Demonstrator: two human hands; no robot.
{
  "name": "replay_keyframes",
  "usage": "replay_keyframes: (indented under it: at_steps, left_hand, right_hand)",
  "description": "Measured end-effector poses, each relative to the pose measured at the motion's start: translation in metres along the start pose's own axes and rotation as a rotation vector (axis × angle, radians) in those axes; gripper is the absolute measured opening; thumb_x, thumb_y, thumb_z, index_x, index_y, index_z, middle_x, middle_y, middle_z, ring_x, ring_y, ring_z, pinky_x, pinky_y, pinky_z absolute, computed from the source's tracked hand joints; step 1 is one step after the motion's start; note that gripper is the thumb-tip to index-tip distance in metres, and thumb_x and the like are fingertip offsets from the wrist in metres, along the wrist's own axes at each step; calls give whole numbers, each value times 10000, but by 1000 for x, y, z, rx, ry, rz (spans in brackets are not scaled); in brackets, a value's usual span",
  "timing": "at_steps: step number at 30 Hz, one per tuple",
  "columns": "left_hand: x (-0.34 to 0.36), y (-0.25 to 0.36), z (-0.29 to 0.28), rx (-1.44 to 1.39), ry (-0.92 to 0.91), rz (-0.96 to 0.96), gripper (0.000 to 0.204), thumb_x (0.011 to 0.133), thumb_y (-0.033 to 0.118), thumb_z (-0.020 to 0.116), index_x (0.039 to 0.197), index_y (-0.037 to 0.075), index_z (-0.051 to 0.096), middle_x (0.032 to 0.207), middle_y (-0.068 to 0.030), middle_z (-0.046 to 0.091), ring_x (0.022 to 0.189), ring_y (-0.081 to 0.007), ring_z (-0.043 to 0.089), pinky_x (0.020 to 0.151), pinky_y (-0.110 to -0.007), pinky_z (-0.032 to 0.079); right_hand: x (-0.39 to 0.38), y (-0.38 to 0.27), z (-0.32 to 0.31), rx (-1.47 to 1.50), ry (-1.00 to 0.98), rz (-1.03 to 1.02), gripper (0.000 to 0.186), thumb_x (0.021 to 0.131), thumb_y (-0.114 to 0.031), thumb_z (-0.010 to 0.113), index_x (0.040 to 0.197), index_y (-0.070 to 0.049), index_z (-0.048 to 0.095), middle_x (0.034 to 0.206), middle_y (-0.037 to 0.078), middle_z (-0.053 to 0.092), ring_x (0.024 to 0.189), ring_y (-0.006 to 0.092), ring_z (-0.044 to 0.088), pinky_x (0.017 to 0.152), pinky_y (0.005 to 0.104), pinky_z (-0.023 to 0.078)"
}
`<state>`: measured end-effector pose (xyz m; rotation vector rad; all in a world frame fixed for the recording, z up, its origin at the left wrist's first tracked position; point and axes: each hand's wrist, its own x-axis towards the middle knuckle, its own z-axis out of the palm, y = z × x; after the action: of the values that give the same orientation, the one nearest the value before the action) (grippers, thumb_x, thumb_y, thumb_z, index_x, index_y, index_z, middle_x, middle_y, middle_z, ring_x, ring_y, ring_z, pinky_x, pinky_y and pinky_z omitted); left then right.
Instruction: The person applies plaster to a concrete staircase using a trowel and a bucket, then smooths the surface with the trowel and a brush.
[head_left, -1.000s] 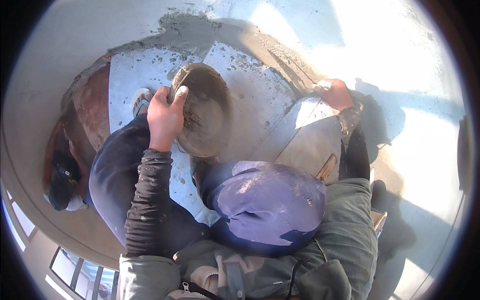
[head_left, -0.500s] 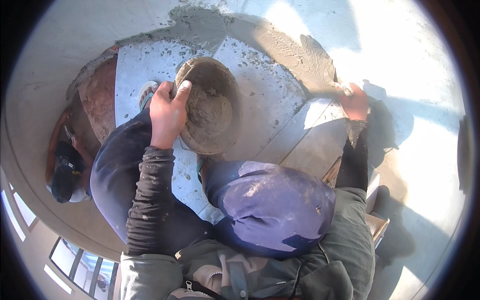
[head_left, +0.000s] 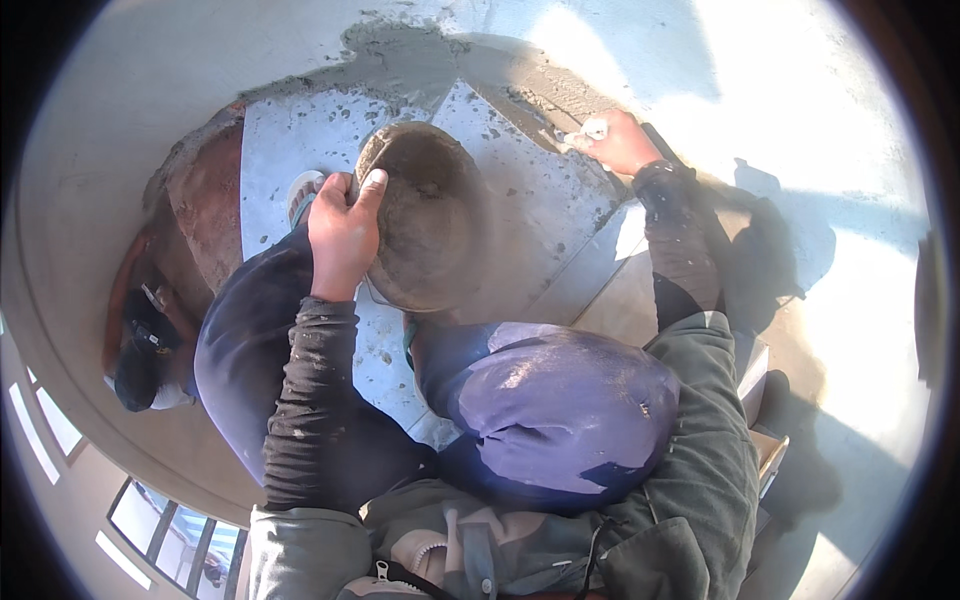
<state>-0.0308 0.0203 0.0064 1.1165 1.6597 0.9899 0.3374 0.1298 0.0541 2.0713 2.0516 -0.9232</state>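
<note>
My left hand [head_left: 345, 235] grips the near-left rim of a round, mortar-coated bucket [head_left: 425, 220], thumb over the edge. The bucket stands between my feet above a light board [head_left: 275, 140] speckled with mortar lumps. My right hand [head_left: 615, 142] is closed on a trowel [head_left: 545, 128], whose blade lies against the band of wet grey mortar [head_left: 385, 55] along the curved edge beyond the board, at the upper right.
At far left below, another person [head_left: 150, 340] in dark headwear works beside a reddish rough surface [head_left: 205, 210]. A pale curved wall [head_left: 820, 90] surrounds the work. A pale box [head_left: 770, 450] lies by my right hip. Windows [head_left: 170, 530] show at lower left.
My right hand has swung up and left along the mortar band with the trowel. My left hand still holds the bucket, which sits slightly lower and further right in the picture than half a second ago.
</note>
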Motion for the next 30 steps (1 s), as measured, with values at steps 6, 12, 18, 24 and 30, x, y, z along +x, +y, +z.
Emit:
replay_keyframes:
  at_steps: [6, 12, 18, 24, 30]
  left_hand:
    - [-2, 7, -8, 105, 26, 48, 470, 905, 340, 703, 704, -29, 490, 614, -103, 466, 597, -200, 431, 599, -376, 411]
    - [-6, 3, -4, 22, 19, 23, 456, 913, 333, 701, 724, -24, 488, 621, -82, 470, 605, -178, 424, 600, -371, 414]
    - [-8, 2, 3, 31, -42, 47, 423, 922, 287, 709, 723, -6, 479, 633, -29, 451, 615, -123, 394, 582, -324, 398]
    - [6, -25, -14, -268, -39, -40, 329, 958, 218, 662, 755, 8, 512, 728, 27, 481, 691, -70, 401, 599, -273, 370]
    - [-7, -7, -15, -321, -42, -105, 229, 978, 178, 624, 951, -50, 621, 867, -8, 597, 805, -90, 499, 738, -267, 436]
  right_hand:
    - [-85, -31, 8, -455, 334, -507, 239, 817, -272, 684, 942, -72, 724, 921, 166, 708, 766, 316, 690, 684, 408, 543]
    - [-90, -94, 87, -680, 80, -196, 148, 790, -136, 645, 895, -69, 724, 878, 157, 687, 835, 307, 719, 728, 387, 564]
    - [-99, -95, 116, -288, -316, -122, 260, 862, -258, 615, 858, -16, 709, 803, 215, 695, 782, 399, 693, 712, 483, 549]
    - [-124, -58, 126, -145, -97, -169, 256, 892, -260, 576, 789, -31, 626, 684, 182, 640, 699, 411, 650, 651, 481, 504]
    - [-130, -32, 102, 34, -84, -257, 274, 912, -270, 623, 792, -24, 642, 698, 166, 655, 638, 333, 651, 625, 422, 500]
